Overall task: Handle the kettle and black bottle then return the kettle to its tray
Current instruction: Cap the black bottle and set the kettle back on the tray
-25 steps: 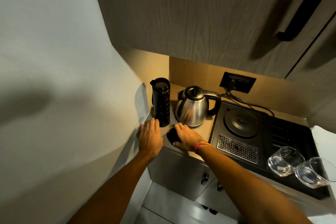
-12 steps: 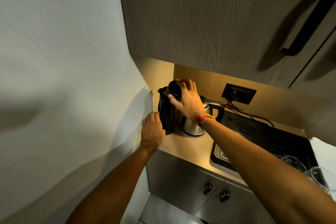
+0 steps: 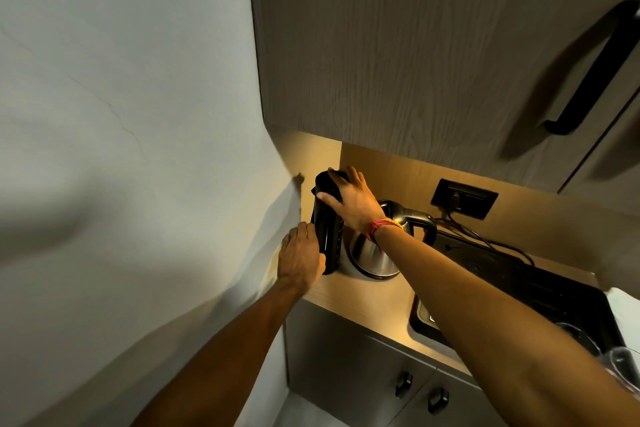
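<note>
The tall black bottle [image 3: 328, 236] stands upright on the wooden counter [image 3: 363, 298] in the corner by the wall. My left hand [image 3: 300, 258] is wrapped around its lower body. My right hand [image 3: 351, 198] covers the top of the bottle, fingers closed over its black lid. The steel kettle [image 3: 375, 256] with a black handle stands on the counter just right of the bottle, partly hidden behind my right wrist. The black tray [image 3: 519, 284] with its round kettle base lies to the right, largely covered by my right forearm.
A dark wall socket [image 3: 464, 198] with cables sits behind the tray. A drinking glass [image 3: 623, 371] shows at the lower right edge. A wooden wall cabinet [image 3: 415, 45] hangs low overhead. Grey cupboard doors with knobs [image 3: 403, 383] are under the counter. The white wall [image 3: 121, 149] is close on the left.
My right hand lifted the black lid off the counter and brought it onto the bottle's top. My left hand moved from the counter to grip the bottle's body.
</note>
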Demonstrator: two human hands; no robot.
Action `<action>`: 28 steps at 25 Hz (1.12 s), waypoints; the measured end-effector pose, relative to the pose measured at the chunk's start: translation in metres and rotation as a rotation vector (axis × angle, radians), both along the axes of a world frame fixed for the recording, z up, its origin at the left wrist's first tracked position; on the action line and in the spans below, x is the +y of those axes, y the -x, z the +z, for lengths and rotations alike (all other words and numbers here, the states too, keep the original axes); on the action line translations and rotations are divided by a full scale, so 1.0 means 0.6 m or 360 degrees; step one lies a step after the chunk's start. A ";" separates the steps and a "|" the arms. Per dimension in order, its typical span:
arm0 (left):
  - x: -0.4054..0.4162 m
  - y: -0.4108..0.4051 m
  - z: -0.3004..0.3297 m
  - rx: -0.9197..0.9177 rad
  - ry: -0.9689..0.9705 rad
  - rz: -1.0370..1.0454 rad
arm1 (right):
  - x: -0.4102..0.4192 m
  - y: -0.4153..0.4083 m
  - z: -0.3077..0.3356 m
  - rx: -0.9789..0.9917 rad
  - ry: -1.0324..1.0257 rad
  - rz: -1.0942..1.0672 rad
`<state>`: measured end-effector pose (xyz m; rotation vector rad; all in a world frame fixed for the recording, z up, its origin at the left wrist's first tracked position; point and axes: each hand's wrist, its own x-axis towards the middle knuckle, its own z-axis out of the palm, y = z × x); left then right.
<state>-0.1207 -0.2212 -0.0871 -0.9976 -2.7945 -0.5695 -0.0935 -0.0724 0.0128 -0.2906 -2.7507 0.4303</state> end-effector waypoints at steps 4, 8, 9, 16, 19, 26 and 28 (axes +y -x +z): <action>0.006 -0.008 0.006 0.0208 -0.0028 -0.0116 | 0.007 -0.010 -0.013 -0.0020 -0.0014 0.0067; 0.038 -0.032 0.023 0.0307 -0.0248 -0.0511 | 0.055 -0.055 -0.038 0.0071 -0.0121 -0.0027; 0.054 -0.038 0.027 0.0289 -0.0284 -0.0596 | 0.079 -0.074 -0.050 0.0035 -0.0130 -0.0093; 0.195 -0.030 0.078 -0.0051 0.0029 -0.0563 | 0.218 -0.175 -0.090 -0.0523 -0.0321 -0.0306; 0.245 -0.008 0.090 -0.0326 0.0426 -0.0389 | 0.226 -0.173 -0.084 -0.0578 -0.0335 -0.0218; 0.282 -0.009 0.063 -0.0417 0.0471 -0.0212 | 0.235 -0.160 -0.082 -0.0514 -0.0247 -0.0371; 0.280 -0.007 0.058 -0.0440 0.0375 -0.0208 | 0.236 -0.165 -0.079 -0.0491 -0.0292 -0.0329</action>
